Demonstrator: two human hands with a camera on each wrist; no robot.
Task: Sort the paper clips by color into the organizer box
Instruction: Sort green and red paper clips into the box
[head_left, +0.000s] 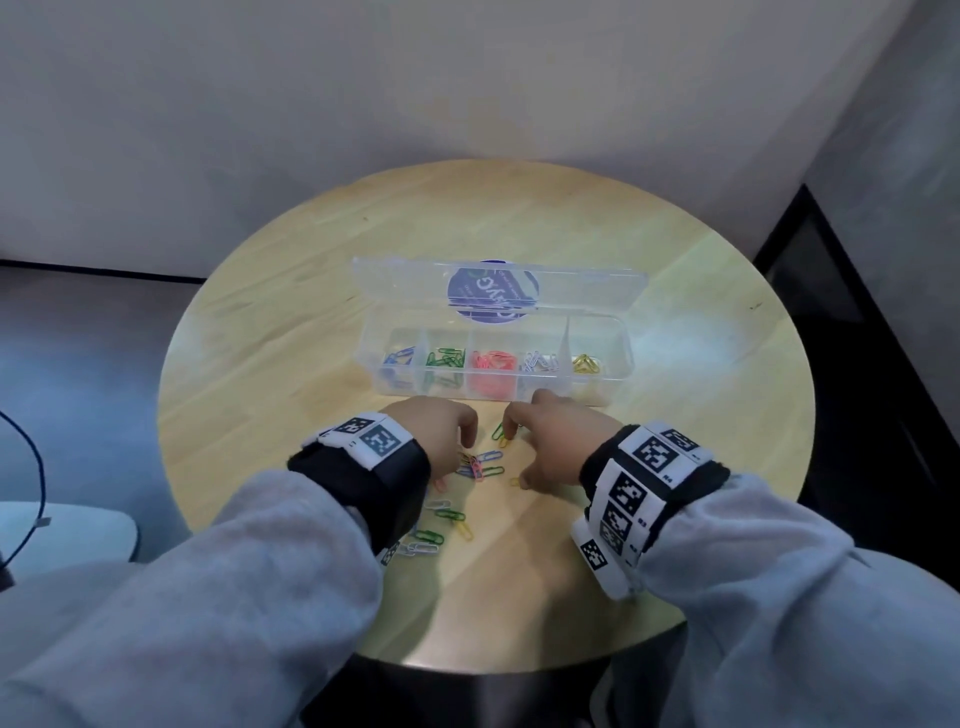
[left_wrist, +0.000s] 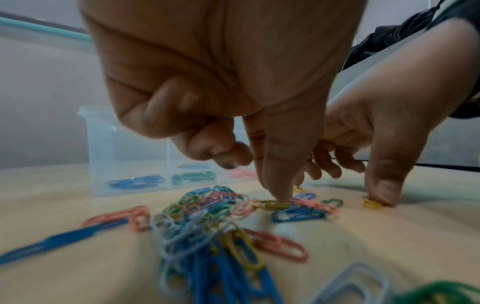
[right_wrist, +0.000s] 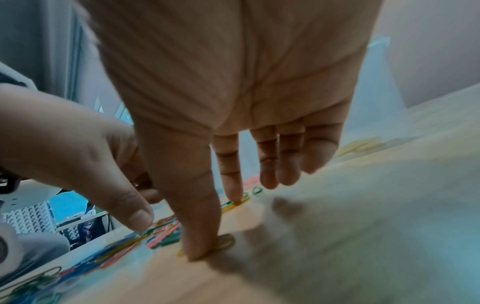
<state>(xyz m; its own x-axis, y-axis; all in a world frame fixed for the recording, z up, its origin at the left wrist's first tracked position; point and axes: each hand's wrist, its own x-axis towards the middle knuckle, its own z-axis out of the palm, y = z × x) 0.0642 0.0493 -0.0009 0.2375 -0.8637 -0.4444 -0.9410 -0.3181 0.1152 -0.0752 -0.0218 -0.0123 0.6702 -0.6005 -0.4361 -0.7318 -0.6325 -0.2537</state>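
Observation:
A clear organizer box (head_left: 621, 332) stands open on the round wooden table (head_left: 311, 291), with blue, green, pink, white and yellow clips in separate compartments. Loose mixed paper clips (head_left: 480, 467) lie in front of it and trail toward me (head_left: 447, 517). My left hand (head_left: 456, 461) comes down on the pile (left_wrist: 207, 226); its thumb and index finger meet on a yellow clip (left_wrist: 271, 205), and the other fingers are curled. My right hand (head_left: 517, 457) is spread. Its index finger presses one yellow clip (right_wrist: 240, 201) and its thumb presses another (right_wrist: 227, 241), both flat on the table.
The box's lid (head_left: 498, 283) leans back behind it. The table's near edge (head_left: 519, 665) is close to my body. A pale seat (head_left: 67, 530) and a black cable (head_left: 31, 457) are at the left. A dark panel (head_left: 857, 364) stands at the right.

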